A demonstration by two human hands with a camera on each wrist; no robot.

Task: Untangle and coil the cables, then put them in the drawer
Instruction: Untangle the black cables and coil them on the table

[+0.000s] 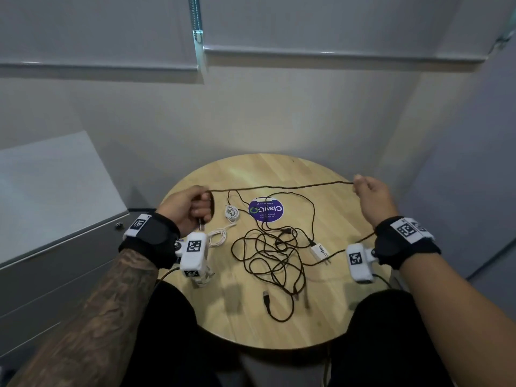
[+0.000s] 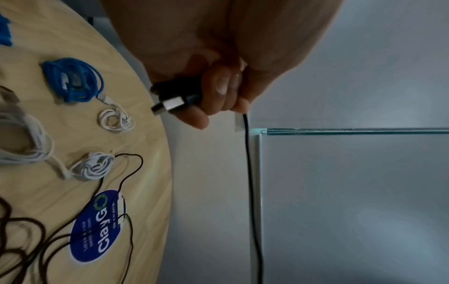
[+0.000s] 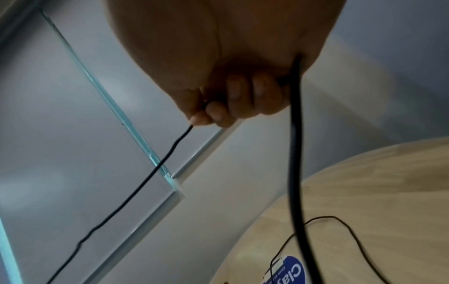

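From the head view, a round wooden table (image 1: 279, 317) carries a loose tangle of black cable (image 1: 269, 255). A single stretch of black cable (image 1: 279, 187) runs taut between both hands above the table. The left hand (image 1: 188, 209) has its fingers curled around that cable's end, a metal plug tip poking out below the fist. The right hand (image 1: 370, 198) pinches the cable between thumb and fingertips, and the cable then falls past the wrist toward the tangle. Two small white coils (image 1: 231, 213) (image 1: 219, 236) lie by the left hand, and a white charger block (image 1: 319, 251) sits at the tangle's right edge. A round blue sticker (image 1: 265, 208) lies near the table's middle. A grey drawer cabinet (image 1: 55, 247) stands to the left, its drawers closed.

The left wrist view shows what the head view hides: a blue coiled cable (image 2: 73, 80) on the table, plus three white coils (image 2: 116, 120) (image 2: 93, 166) (image 2: 21, 138). It also shows the USB plug (image 2: 170, 104) gripped in the curled left fingers (image 2: 218, 90), with the cable leaving the fist downward.

The right wrist view shows the right fingers (image 3: 233, 100) folded on the thin cable, one strand leaving at the fingertips and another passing thick and blurred close to the lens.
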